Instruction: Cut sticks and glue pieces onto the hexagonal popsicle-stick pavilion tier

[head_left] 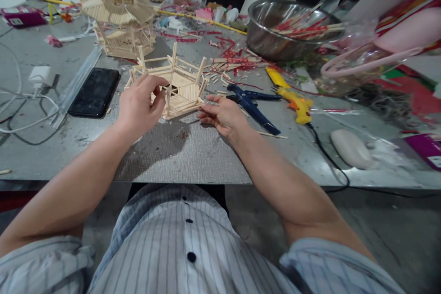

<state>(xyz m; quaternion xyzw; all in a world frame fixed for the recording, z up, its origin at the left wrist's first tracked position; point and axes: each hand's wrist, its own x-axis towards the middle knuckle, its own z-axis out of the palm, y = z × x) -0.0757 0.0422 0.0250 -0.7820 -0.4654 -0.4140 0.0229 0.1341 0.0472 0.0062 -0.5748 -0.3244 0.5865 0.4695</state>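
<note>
A small hexagonal frame of pale wooden sticks [182, 83] stands on the grey table [193, 151] in front of me. My left hand [139, 105] is curled round its near left corner, thumb and fingers pinching one upright post. My right hand [223, 114] rests on the table at the frame's right edge, its fingers pressed together against the lowest sticks. A taller finished stick tower [119, 14] stands behind the frame.
A black phone [94, 92] lies at the left, with white cables and a charger [39, 76] beyond it. Blue pliers [253, 105] and a yellow glue gun [292, 98] lie at the right. A steel bowl [275, 32] holds sticks. Stick scraps litter the back.
</note>
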